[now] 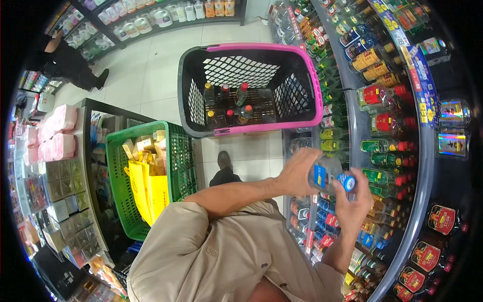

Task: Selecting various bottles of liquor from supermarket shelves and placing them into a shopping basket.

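Both hands are on a clear bottle point(327, 175) with a blue label and a blue-and-white cap point(346, 182). My left hand point(300, 170) wraps around the bottle's lower body from the left. My right hand point(354, 200) has its thumb and fingers about the cap and neck. The bottle lies tilted in front of the shelf, its cap toward the right. Ahead and to the left is a black basket with a pink rim point(317, 88). Several capped bottles point(241, 94) stand inside it.
Bottle shelves point(351, 117) run close along my right. At left, a green basket point(177, 162) holds a yellow bag point(151, 192) and small boxes, beside a display shelf point(86, 113). Another person point(69, 64) stands at upper left. Detergent shelves point(173, 24) line the back.
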Action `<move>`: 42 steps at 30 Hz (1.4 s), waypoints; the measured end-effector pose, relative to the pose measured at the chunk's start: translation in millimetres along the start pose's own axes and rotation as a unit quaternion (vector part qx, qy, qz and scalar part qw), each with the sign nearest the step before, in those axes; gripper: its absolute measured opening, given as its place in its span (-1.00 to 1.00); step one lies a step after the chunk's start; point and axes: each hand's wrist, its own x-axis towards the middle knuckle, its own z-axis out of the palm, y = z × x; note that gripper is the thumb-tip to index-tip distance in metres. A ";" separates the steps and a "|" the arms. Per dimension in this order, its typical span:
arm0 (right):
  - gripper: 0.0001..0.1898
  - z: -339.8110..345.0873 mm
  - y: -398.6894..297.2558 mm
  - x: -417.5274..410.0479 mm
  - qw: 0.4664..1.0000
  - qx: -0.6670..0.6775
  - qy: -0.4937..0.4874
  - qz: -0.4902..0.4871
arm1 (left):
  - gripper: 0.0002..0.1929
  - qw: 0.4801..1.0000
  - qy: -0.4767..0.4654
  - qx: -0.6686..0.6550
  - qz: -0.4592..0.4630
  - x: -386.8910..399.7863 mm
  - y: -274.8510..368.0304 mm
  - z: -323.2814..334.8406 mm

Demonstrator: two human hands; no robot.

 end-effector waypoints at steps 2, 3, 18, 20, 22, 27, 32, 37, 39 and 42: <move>-0.64 12.9 -23.7 19.0 0.997 -0.003 -0.074 -0.017 | -0.12 0.998 0.036 0.016 0.039 7.8 -10.6 -27.7; -0.64 17.7 -27.4 26.5 0.997 -0.009 -0.074 -0.015 | -0.12 0.999 0.035 0.011 0.040 13.4 -14.0 -37.4; -0.68 190.3 8.3 164.2 0.996 0.049 -0.046 -0.060 | -0.33 0.951 0.139 -0.100 -0.258 66.7 -160.1 -56.6; -0.69 224.2 14.3 181.1 0.992 0.078 -0.065 -0.079 | -0.35 0.944 0.160 -0.107 -0.269 70.0 -193.7 -59.9; -0.69 255.6 48.7 197.0 0.991 0.056 -0.084 -0.085 | -0.37 0.910 0.154 -0.234 -0.305 93.7 -187.1 -67.7; -0.69 359.9 75.2 219.3 0.983 0.100 -0.146 -0.039 | -0.38 0.835 0.246 -0.308 -0.384 98.7 -293.6 -59.9; -0.65 431.3 152.6 229.6 0.979 0.001 -0.204 -0.007 | -0.41 0.752 0.259 -0.342 -0.502 135.5 -333.1 -46.5; -0.64 492.1 190.5 229.0 0.964 -0.050 -0.258 0.035 | -0.44 0.695 0.333 -0.321 -0.550 153.9 -365.6 -48.3; -0.66 509.5 201.7 227.0 0.964 -0.031 -0.262 0.028 | -0.43 0.703 0.341 -0.302 -0.546 152.2 -382.7 -48.2; -0.68 530.0 223.8 226.1 0.972 0.030 -0.234 -0.011 | -0.43 0.685 0.340 -0.320 -0.559 159.3 -400.1 -43.8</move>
